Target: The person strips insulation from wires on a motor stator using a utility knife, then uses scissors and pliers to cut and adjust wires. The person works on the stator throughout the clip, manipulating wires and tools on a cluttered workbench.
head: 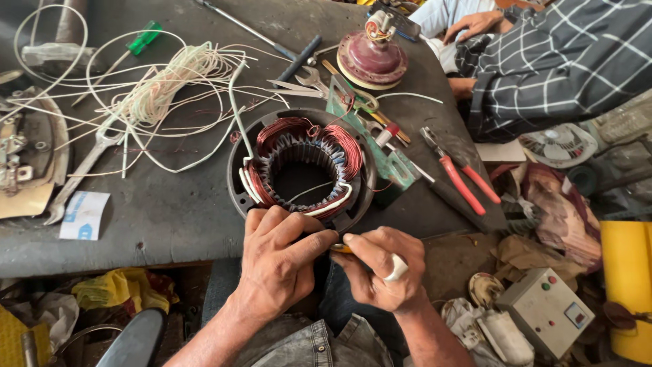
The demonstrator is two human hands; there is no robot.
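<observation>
Closest to the camera are the two hands, right at the table edge. Left hand (275, 261) has its fingers curled and pressed together over the near rim of the stator (302, 170), thumb pushed toward the other hand. Right hand (380, 265) is pinched shut on something small and orange-yellow right where the two thumbs meet; can't tell what it is, too little of it shows. There's a white wrap on one right finger.

The stator sits on the table (170, 217) just past the grip, copper winding all around the core, white sleeving tucked along its near side.

Going left to right from the grip: far off left a spanner (81, 170) and a tangle of white sleeving (163, 88), a green screwdriver (144, 37) beyond that. Past the stator, a maroon motor cap (372, 60). Off to the right, red pliers (462, 178). Another person's sleeve (557, 61) is at the far right.

My guess at what could go wrong: the stator overhangs the edge a bit, so a hard tug could drag it off. Also a slip of the pinched thing could nick the enamel on the copper.

Count: two hands, one stator, one cap, one pliers, one green screwdriver.
</observation>
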